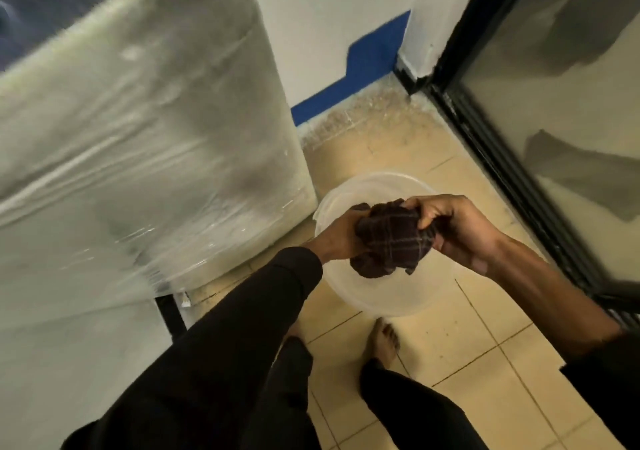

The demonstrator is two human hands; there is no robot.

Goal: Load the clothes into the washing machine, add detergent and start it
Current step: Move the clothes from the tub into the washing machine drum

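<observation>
Garment: dark plaid cloth (pixel 389 238), bunched into a wad, held between my two hands above the basin, to the right of the washer.
Handling: I judge it soft, limp and light; no fixed shape, so loose ends will dangle and may catch on the machine's rim. Not fragile. I cannot tell whether it is wet or dry.
Where to hold: I would keep the wad gathered, gripping the bulk and not a corner, so nothing trails on the lift to the drum.
Left hand (pixel 341 238): fingers wrapped round the left side of the cloth, sleeve down to the wrist.
Right hand (pixel 457 231): fingers curled over the top right edge, pinching the fabric; forearm bare.
Basin (pixel 377 297): clear plastic, round, on the tiled floor (pixel 485 363) directly under the cloth; I see nothing else in it, so this looks like the last piece.
Washing machine (pixel 138 137): pale body wrapped in plastic film, just left of the basin; the view is blurred, and a dark blue patch at top left may be the opening with laundry, but I cannot be sure.
Detergent: none in view.
</observation>
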